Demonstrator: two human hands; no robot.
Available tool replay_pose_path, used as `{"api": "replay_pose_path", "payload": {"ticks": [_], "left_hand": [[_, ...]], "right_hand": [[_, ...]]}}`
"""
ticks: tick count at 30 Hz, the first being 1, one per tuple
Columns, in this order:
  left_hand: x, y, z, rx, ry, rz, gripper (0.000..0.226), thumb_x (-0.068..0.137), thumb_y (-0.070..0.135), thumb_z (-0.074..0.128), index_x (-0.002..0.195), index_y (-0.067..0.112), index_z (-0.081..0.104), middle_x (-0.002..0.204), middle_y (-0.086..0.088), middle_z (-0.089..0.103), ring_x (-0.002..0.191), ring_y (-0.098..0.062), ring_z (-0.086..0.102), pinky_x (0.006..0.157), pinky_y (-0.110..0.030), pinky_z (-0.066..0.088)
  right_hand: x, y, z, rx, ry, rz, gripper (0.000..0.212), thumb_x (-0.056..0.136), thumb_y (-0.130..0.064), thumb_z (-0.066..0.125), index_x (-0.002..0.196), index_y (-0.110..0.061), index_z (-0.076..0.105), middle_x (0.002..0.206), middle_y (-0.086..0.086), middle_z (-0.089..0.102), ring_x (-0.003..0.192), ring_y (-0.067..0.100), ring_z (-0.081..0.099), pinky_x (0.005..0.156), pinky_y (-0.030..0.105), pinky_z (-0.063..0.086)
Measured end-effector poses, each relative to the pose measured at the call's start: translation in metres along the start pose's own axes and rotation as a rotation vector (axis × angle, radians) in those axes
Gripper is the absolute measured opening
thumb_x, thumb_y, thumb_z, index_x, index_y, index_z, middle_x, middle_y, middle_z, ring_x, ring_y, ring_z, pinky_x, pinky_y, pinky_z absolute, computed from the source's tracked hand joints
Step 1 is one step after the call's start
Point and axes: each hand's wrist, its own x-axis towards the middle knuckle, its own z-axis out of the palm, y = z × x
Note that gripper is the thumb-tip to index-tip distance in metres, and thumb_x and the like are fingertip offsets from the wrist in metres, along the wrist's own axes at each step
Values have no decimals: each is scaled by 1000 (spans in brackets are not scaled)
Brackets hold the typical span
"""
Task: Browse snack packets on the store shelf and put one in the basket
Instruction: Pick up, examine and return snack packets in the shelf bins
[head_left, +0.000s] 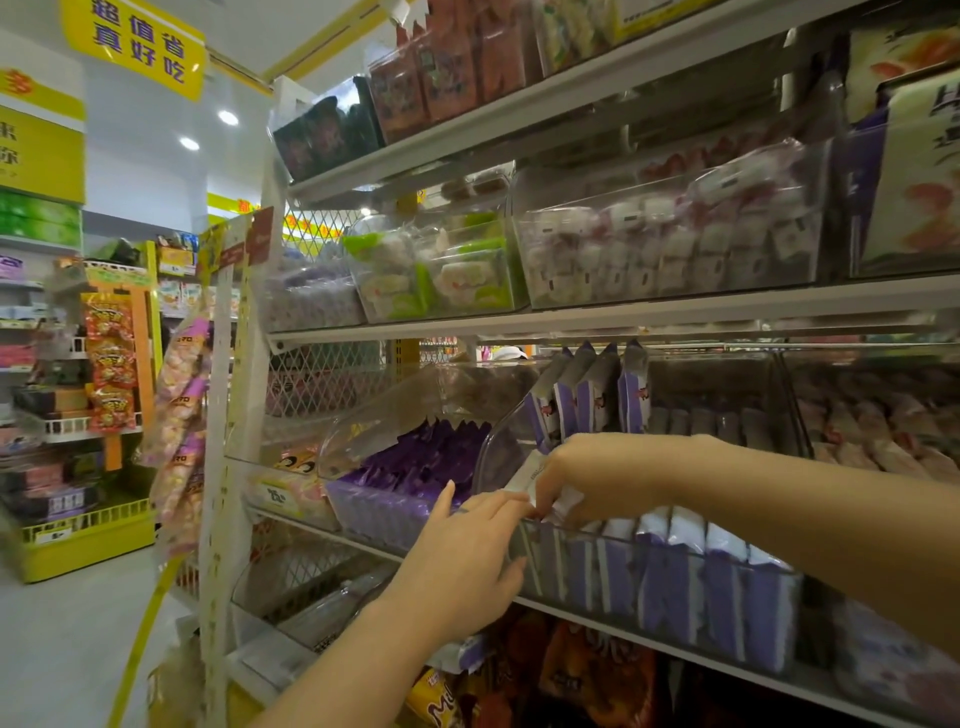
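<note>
Right hand pinched a packet by its top seam at the bin's left end, left hand open against its front; likely light, soft, slippery.

Right hand: reaches in from the right, fingers curled downward, pinching the white top edge of a purple-and-white snack packet.
Left hand: fingers fairly straight and spread, lying against the front left corner of the clear plastic bin.
Bin contents: an upright row of purple-and-white packets; the pinched one is at the row's left end.
Support: white metal shelf beneath the bin.
Neighbour: just to the left, another clear bin of solid purple packets.
</note>
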Motion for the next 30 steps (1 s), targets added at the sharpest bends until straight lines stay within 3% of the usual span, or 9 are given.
{"api": "replay_pose_path", "payload": {"ticks": [3,6,10,16,23,26,30], "left_hand": [[0,1,-1,-5,3,-3,52,95,38,47,144,32,30,150,17,33,139,-6,29,119,-45,-4],[0,2,-1,-24,8,-5,48,95,36,47,141,34,33,147,17,37,137,-6,31,119,-43,-4],[-1,2,-3,-55,5,-18,48,95,34,47,141,37,33,147,18,37,137,-5,30,119,-42,-2],[-1,2,-4,-60,-33,-33,51,95,33,47,143,35,31,151,18,32,140,-5,25,120,-44,1],[-2,2,-3,-70,-30,-27,49,94,33,47,141,36,32,150,20,31,139,-3,25,119,-43,3],[-4,1,-3,-72,-13,-21,48,94,33,47,140,34,34,147,18,34,138,-5,27,119,-42,5],[-2,4,-7,-133,-52,-44,51,94,33,50,143,34,33,147,14,39,137,-5,32,120,-43,7]], "right_hand": [[-2,-2,2,-211,42,-101,33,95,-22,53,128,-25,55,124,1,56,107,23,57,89,35,49],[0,-7,-1,-360,64,-200,36,96,-22,52,131,-22,52,125,1,55,110,21,54,80,26,43],[7,-14,-10,-532,64,-253,29,93,-27,57,122,-22,60,114,2,64,104,23,59,84,38,53],[0,-4,-10,-390,36,-161,31,90,-23,59,120,-15,61,109,6,65,95,25,62,80,36,55],[4,2,-15,-330,53,-108,38,84,-21,62,122,-19,58,113,5,62,101,24,57,81,40,54],[8,8,-27,-141,204,5,27,82,-21,59,108,-18,62,101,3,62,91,21,57,77,37,53],[-1,20,-58,209,351,153,23,85,-20,57,108,-15,59,89,1,62,76,18,59,58,20,45]]}}
